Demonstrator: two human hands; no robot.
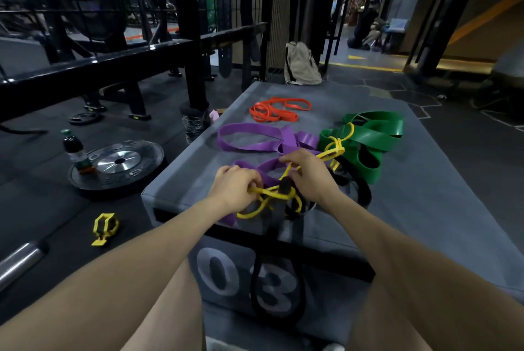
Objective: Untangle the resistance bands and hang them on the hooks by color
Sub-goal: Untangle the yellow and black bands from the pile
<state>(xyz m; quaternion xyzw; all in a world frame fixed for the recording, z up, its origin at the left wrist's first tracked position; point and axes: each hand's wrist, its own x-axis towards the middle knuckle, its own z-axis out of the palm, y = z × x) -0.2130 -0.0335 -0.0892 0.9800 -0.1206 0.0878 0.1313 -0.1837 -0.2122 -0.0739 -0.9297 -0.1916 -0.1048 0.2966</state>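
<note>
Step in hand: untangling. At frame centre, left hand (234, 187) and right hand (307, 172) both pinch the yellow band (266, 193), knotted round the black band (285, 186) on the counter (425, 194). Next, in my judgement: work yellow free of black, purple (249, 136) and green (377, 135).

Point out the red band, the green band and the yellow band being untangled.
red band (279, 110), head view, middle of its coils.
green band (377, 131), head view, wide upper strap.
yellow band (272, 193), head view, strand between both hands.

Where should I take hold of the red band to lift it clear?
Pinch the red band at its far right loop, coming from the right. That end lies open on the bare box top, apart from the tangle, while its left end is coiled over itself.
</note>
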